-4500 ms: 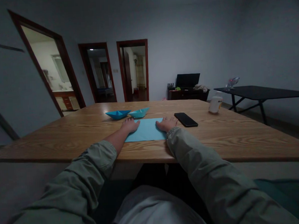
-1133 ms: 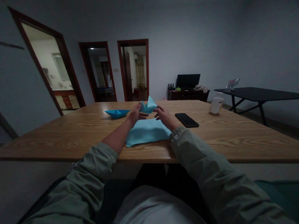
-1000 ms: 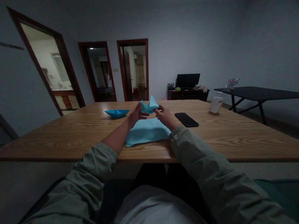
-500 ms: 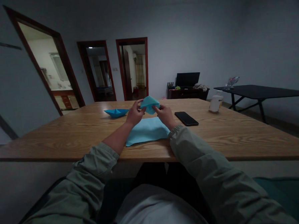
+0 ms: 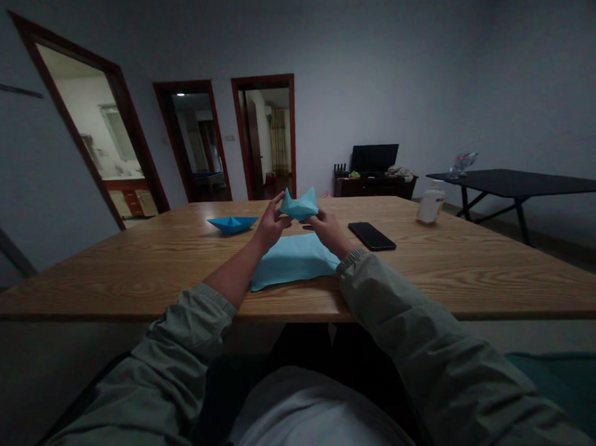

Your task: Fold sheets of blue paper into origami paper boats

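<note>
Between my two hands a light-blue piece of folded paper [image 5: 300, 205] is held up above the table, with pointed corners sticking up at its left and right. My left hand [image 5: 271, 226] grips its left side, fingers closed around the edge. On the other side my right hand [image 5: 328, 229] has its fingers closed on the lower right edge. Below them a light-blue sheet [image 5: 294, 260] lies flat near the table's front edge. A darker blue paper boat [image 5: 232, 224] stands to the left of my left hand.
The wooden table [image 5: 145, 271] spreads wide to both sides. A black phone [image 5: 372, 236] lies right of my right hand, and a white bottle [image 5: 431, 204] stands farther right. Beyond are a black table [image 5: 525, 181] and a screen [image 5: 374, 158] on a low cabinet.
The folded paper has turned and changed shape: it was a flatter diamond-like form and now shows two raised points. My fingers have shifted along its edges.
</note>
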Demonstrator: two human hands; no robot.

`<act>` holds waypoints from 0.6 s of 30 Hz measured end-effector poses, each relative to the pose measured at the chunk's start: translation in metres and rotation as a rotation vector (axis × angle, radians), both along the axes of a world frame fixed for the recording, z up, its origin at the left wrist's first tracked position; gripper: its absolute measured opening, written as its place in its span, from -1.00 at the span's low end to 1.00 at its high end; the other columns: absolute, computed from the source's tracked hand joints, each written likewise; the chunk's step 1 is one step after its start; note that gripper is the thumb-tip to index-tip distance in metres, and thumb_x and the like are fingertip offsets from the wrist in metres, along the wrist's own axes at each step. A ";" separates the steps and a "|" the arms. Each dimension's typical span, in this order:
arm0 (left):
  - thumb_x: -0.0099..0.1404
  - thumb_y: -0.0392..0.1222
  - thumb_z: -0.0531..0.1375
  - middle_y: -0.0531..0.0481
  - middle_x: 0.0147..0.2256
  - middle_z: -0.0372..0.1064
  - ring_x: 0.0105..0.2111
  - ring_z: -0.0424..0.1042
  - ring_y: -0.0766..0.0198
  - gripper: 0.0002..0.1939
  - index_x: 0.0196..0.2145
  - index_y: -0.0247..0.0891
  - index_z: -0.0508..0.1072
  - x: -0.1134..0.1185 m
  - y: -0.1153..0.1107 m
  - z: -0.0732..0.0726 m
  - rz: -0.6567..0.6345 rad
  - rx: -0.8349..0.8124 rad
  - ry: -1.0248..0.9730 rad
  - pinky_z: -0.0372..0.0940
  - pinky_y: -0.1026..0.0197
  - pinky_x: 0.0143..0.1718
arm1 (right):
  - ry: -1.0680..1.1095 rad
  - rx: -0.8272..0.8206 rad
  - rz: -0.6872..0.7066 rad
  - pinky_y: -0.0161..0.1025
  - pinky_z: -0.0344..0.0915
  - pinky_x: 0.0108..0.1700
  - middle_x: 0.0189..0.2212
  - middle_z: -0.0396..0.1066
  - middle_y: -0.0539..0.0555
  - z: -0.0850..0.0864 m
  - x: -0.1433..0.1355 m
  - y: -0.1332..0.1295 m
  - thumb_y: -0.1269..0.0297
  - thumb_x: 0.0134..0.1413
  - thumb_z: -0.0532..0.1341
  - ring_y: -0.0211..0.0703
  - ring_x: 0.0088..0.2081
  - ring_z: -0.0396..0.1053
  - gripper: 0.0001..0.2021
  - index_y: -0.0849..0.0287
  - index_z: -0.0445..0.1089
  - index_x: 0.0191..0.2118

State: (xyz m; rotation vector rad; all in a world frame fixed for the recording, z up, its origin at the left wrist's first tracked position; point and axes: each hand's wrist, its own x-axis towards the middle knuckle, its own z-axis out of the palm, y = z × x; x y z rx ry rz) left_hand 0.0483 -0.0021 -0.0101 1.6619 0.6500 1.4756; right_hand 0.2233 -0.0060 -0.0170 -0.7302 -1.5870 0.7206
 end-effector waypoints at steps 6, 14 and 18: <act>-0.01 -0.16 0.40 -0.04 -0.19 0.45 -0.21 0.44 0.22 -0.10 0.25 -0.21 0.16 -0.004 0.008 -0.002 0.109 0.092 0.051 0.33 0.16 -0.12 | 0.049 -0.028 0.040 -0.17 0.45 -0.15 -0.21 0.44 0.08 0.002 -0.002 -0.004 0.12 -0.08 0.28 -0.14 -0.24 0.42 -0.63 0.18 0.37 -0.14; 0.09 -0.22 0.30 -0.12 -0.08 0.42 -0.11 0.42 0.17 -0.59 -0.06 -0.23 0.42 -0.013 0.010 0.004 0.320 0.237 0.084 0.36 0.15 -0.11 | 0.033 0.026 -0.049 -0.15 0.42 -0.21 0.07 0.32 0.19 0.002 0.010 0.004 0.15 -0.03 0.21 -0.07 -0.18 0.42 -0.36 0.08 0.16 0.22; 0.11 -0.26 0.26 -0.11 0.02 0.38 -0.10 0.44 0.20 -0.57 -0.02 -0.19 0.42 -0.018 0.009 0.005 0.257 0.245 0.098 0.38 0.14 -0.08 | 0.001 0.189 -0.290 -0.09 0.38 -0.11 0.11 0.28 0.24 0.008 0.020 0.003 0.09 0.08 0.20 0.03 -0.05 0.36 -0.45 0.11 0.23 0.19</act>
